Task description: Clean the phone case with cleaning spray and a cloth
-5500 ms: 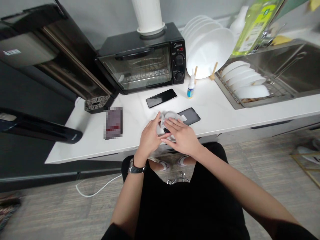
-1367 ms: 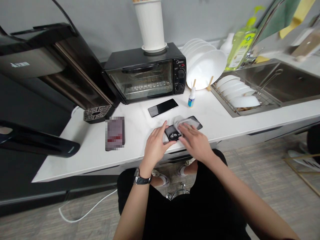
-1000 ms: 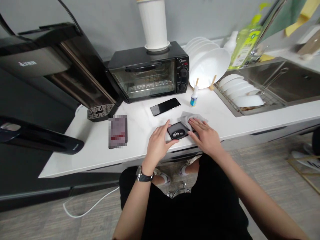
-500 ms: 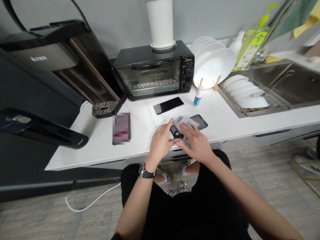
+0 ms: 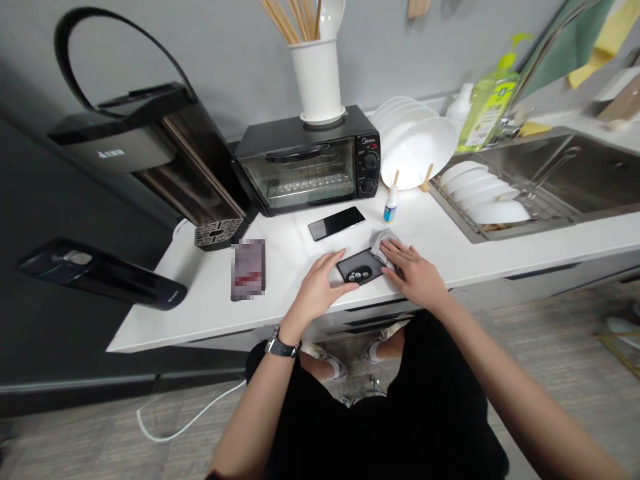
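Observation:
A dark phone case (image 5: pixel 371 259) with a round camera cutout area lies on the white counter. My left hand (image 5: pixel 323 283) grips its left end between thumb and fingers. A crumpled grey cloth (image 5: pixel 381 241) is under the fingers of my right hand (image 5: pixel 414 272), pressed on the case's right end. Behind the case lies a black phone (image 5: pixel 337 223), screen up. A small white spray bottle with a blue label (image 5: pixel 391 206) stands upright to the right of that phone.
A blurred-out dark item (image 5: pixel 249 269) and a black bottle-shaped device (image 5: pixel 105 275) are at left. Behind stand a drink machine (image 5: pixel 200 173), a toaster oven (image 5: pixel 307 167) and white plates (image 5: pixel 420 147). A sink (image 5: pixel 575 173) with bowls is at right.
My right hand and the cloth have slid right along the case, uncovering its camera end. My left hand stays at the left end. The view has tilted up slightly.

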`<state>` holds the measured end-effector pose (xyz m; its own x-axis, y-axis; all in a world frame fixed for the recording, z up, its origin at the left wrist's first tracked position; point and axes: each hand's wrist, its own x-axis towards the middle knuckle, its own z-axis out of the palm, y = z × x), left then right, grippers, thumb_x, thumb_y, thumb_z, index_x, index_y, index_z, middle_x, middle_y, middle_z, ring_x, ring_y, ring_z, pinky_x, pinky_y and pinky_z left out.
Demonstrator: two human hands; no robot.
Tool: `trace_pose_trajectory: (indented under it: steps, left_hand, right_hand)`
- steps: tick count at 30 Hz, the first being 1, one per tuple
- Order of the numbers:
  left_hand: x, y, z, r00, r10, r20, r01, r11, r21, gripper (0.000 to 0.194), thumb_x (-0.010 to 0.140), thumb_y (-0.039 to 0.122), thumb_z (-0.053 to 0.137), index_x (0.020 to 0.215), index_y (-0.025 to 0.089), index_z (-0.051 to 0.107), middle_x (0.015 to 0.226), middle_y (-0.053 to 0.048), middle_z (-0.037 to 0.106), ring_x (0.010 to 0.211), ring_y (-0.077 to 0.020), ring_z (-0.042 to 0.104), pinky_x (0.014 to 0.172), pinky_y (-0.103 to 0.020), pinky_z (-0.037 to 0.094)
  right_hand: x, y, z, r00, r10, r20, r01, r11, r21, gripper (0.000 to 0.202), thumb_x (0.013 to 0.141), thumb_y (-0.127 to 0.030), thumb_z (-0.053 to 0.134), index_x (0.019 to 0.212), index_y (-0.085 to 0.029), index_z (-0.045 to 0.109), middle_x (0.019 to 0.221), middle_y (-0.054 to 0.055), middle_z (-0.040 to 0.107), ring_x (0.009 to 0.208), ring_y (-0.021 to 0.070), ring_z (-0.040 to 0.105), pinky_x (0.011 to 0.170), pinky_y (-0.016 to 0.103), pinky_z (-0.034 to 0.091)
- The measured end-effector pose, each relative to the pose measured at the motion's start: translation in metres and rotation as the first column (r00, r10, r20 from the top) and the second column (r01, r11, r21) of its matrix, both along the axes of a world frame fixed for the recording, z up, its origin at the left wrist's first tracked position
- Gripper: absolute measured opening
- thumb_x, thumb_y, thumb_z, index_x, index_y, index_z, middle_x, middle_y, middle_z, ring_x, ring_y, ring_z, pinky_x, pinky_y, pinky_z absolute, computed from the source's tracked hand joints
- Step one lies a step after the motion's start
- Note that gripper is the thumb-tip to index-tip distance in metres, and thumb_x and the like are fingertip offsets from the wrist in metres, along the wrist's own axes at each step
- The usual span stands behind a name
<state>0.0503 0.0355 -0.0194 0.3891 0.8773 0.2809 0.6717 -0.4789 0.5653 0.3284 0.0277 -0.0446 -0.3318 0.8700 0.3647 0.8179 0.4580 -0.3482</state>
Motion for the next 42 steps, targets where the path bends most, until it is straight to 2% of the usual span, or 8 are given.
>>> trace_pose_trajectory:
  steps: [3, 7, 10, 18, 23, 30, 37, 42]
  left_hand:
    - [-0.009, 0.038, 0.008, 0.995, 0.078, -0.064, -0.072, 0.994, 0.086, 0.056, 0.097, 0.047, 0.068, 0.148, 0.026, 0.057, 0.153, -0.009, 0.056, 0.142, -0.0265, 0.055, 0.124, -0.041, 0.041]
    - [-0.013, 0.092, 0.006, 0.948, 0.195, -0.25, -0.173, 0.979, 0.108, 0.072, 0.089, 0.049, 0.078, 0.149, 0.016, 0.057, 0.166, -0.02, 0.041, 0.152, -0.0372, 0.043, 0.127, -0.05, 0.036]
    - [-0.009, 0.108, 0.0, 0.935, 0.189, -0.302, -0.151, 0.978, 0.144, 0.055, 0.097, 0.042, 0.069, 0.144, 0.015, 0.061, 0.156, -0.018, 0.056, 0.144, -0.0316, 0.054, 0.125, -0.044, 0.04]
    - [-0.006, 0.084, 0.024, 0.87, 0.264, -0.416, -0.169, 0.953, 0.251, 0.035, 0.104, 0.025, 0.05, 0.135, 0.019, 0.067, 0.116, -0.016, 0.078, 0.099, -0.0281, 0.077, 0.088, -0.036, 0.056]
    - [-0.014, 0.045, 0.041, 0.946, 0.288, 0.147, -0.309, 0.94, 0.146, 0.034, 0.099, 0.042, 0.062, 0.123, 0.02, 0.072, 0.076, -0.002, 0.071, 0.062, -0.0161, 0.062, 0.061, -0.024, 0.042]
    - [0.003, 0.009, 0.0, 0.779, 0.259, 0.571, -0.061, 0.937, -0.343, 0.038, 0.09, 0.049, 0.069, 0.111, 0.017, 0.072, 0.059, 0.005, 0.051, 0.051, -0.011, 0.043, 0.051, -0.021, 0.032]
    - [0.015, 0.018, -0.007, 0.729, 0.335, 0.597, -0.187, 0.936, -0.297, 0.029, 0.094, 0.042, 0.068, 0.108, 0.017, 0.072, 0.063, 0.004, 0.053, 0.054, -0.0102, 0.045, 0.052, -0.02, 0.033]
    - [0.022, 0.034, -0.007, 0.817, 0.341, 0.466, -0.25, 0.936, -0.246, 0.023, 0.1, 0.032, 0.058, 0.112, 0.018, 0.071, 0.069, 0.001, 0.061, 0.06, -0.0136, 0.053, 0.058, -0.024, 0.041]
  right_hand:
    - [-0.008, 0.0, -0.002, 0.999, -0.031, -0.044, 0.031, 0.999, 0.013, 0.05, 0.106, -0.041, 0.052, 0.153, -0.023, 0.056, 0.158, 0.008, 0.055, 0.153, 0.0315, 0.044, 0.124, 0.063, 0.039]
    - [-0.011, -0.003, -0.007, 0.984, -0.11, -0.143, 0.12, 0.991, 0.065, 0.04, 0.106, -0.034, 0.052, 0.141, -0.022, 0.067, 0.151, 0.009, 0.063, 0.145, 0.0285, 0.055, 0.124, 0.055, 0.044]
    - [-0.01, -0.004, -0.011, 0.976, -0.101, -0.194, 0.116, 0.991, 0.069, 0.036, 0.105, -0.03, 0.052, 0.135, -0.024, 0.071, 0.146, 0.007, 0.067, 0.141, 0.0257, 0.059, 0.121, 0.048, 0.048]
    - [-0.009, -0.002, -0.015, 0.972, -0.092, -0.215, 0.11, 0.991, 0.076, 0.034, 0.105, -0.031, 0.053, 0.133, -0.024, 0.071, 0.146, 0.006, 0.068, 0.142, 0.0252, 0.059, 0.123, 0.048, 0.046]
    - [-0.008, -0.001, -0.016, 0.964, -0.067, -0.256, 0.084, 0.995, 0.056, 0.03, 0.104, -0.028, 0.054, 0.127, -0.023, 0.072, 0.142, 0.006, 0.07, 0.141, 0.0251, 0.059, 0.123, 0.048, 0.045]
    - [-0.006, -0.003, -0.013, 0.904, -0.268, -0.333, 0.269, 0.962, -0.046, 0.024, 0.099, -0.019, 0.051, 0.115, -0.026, 0.066, 0.132, 0.006, 0.076, 0.115, 0.0295, 0.076, 0.096, 0.043, 0.061]
    - [-0.008, -0.003, -0.009, 0.868, -0.382, -0.317, 0.386, 0.921, -0.054, 0.022, 0.103, -0.024, 0.041, 0.119, -0.023, 0.057, 0.12, 0.013, 0.08, 0.087, 0.0325, 0.079, 0.078, 0.042, 0.059]
    - [-0.009, -0.004, -0.007, 0.876, -0.358, -0.324, 0.365, 0.93, -0.041, 0.017, 0.102, -0.024, 0.04, 0.115, -0.026, 0.051, 0.141, 0.011, 0.071, 0.089, 0.0285, 0.078, 0.077, 0.038, 0.056]
